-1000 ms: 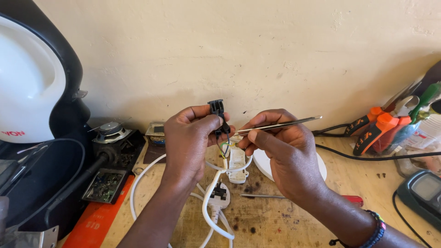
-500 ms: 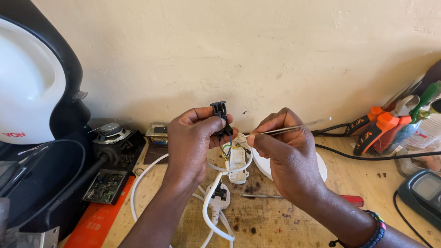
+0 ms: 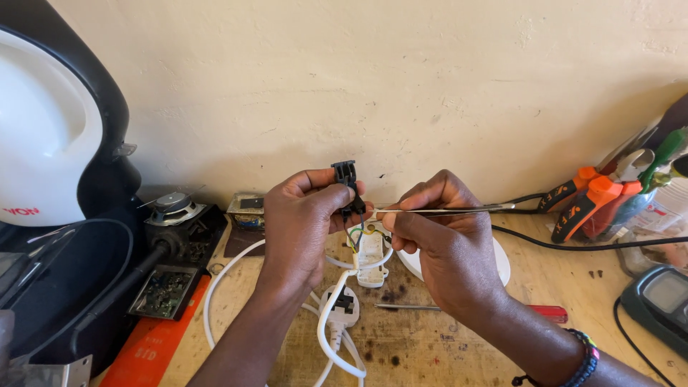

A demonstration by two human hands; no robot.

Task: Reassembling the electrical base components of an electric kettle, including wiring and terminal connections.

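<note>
My left hand (image 3: 304, 222) pinches a small black plastic part (image 3: 347, 185) between thumb and fingers, with thin coloured wires hanging from it. My right hand (image 3: 444, 244) grips metal tweezers (image 3: 459, 210), their tips touching the wires just under the black part. Below both hands hangs a small white connector block (image 3: 371, 256) on a white cable (image 3: 326, 322) that loops down to a white plug (image 3: 342, 307) lying on the wooden bench.
A large black and white appliance (image 3: 50, 143) fills the left side. A green circuit board (image 3: 163, 290) and an orange ruler (image 3: 154, 344) lie beside it. A red-handled screwdriver (image 3: 502, 309) lies on the bench, a white round lid (image 3: 498, 261) beneath my right hand. Orange-handled tools (image 3: 588, 204) and a multimeter (image 3: 656, 301) sit at right.
Both hands have dropped slightly. The tweezers have levelled out from an upward tilt, with their tips still at the wires under the black part.
</note>
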